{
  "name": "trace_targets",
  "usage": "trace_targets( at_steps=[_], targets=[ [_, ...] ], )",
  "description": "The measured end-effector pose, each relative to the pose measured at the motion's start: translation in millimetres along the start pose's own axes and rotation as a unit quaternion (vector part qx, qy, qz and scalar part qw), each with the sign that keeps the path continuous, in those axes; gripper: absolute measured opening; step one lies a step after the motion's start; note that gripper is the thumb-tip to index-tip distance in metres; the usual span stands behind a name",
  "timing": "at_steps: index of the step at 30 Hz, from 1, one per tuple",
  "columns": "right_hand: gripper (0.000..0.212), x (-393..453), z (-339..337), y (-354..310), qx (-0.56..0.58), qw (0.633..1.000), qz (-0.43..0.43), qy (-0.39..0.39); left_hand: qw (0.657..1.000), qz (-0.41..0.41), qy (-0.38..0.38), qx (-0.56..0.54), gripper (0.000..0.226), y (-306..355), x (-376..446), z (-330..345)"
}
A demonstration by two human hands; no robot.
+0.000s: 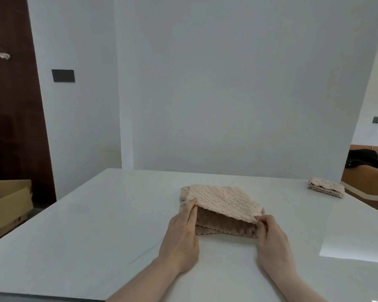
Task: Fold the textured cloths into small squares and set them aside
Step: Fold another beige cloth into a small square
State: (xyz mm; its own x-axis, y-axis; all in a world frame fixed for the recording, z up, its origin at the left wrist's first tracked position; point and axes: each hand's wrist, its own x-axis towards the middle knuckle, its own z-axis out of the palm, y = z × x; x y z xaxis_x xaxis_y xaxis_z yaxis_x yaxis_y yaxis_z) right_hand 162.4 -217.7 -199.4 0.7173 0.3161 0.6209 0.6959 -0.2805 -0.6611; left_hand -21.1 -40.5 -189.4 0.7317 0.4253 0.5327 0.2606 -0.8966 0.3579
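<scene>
Here, a beige textured cloth (222,205) is lying near the middle of the white tabletop (85,232), partly folded, its top layer being lifted so that the darker underside is showing. The left hand (181,232) is holding the layer's left edge with extended fingers and thumb pinching it. The right hand (268,234) is gripping the right near corner, fingers curled around the fabric. A folded stack of cloths (325,187) is sitting by the tabletop's far right edge, well apart.
</scene>
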Motion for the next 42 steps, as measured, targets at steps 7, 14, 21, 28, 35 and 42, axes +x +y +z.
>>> trace_targets(
  at_steps=[7,14,21,28,35,42],
  targets=[
    [0.031,-12.5,-21.0,-19.2,-0.046,0.997,-0.038,-0.055,0.994,0.070,0.020,0.082,0.075,17.8,-4.7,-29.4],
    [0.029,6.8,-67.0,-44.8,-0.091,0.992,-0.086,-0.021,0.991,0.091,0.067,0.072,0.053,33.1,2.3,-90.9],
    [0.026,11.9,-106.6,-112.4,-0.053,0.990,-0.133,0.007,0.979,0.017,0.186,-0.079,0.019,61.0,8.0,-162.4],
    [0.011,16.9,-138.7,-168.6,0.047,0.993,-0.102,0.032,0.970,0.030,0.233,-0.060,0.011,67.3,7.5,-218.6],
    [0.010,30.8,-146.0,-177.7,0.042,0.997,-0.068,0.005,0.975,-0.005,0.223,-0.014,0.011,59.3,10.8,-233.5],
    [0.014,38.0,-122.5,-143.3,-0.052,0.996,-0.013,-0.069,0.989,-0.117,0.080,0.047,0.017,44.7,8.1,-184.3]
  ],
)
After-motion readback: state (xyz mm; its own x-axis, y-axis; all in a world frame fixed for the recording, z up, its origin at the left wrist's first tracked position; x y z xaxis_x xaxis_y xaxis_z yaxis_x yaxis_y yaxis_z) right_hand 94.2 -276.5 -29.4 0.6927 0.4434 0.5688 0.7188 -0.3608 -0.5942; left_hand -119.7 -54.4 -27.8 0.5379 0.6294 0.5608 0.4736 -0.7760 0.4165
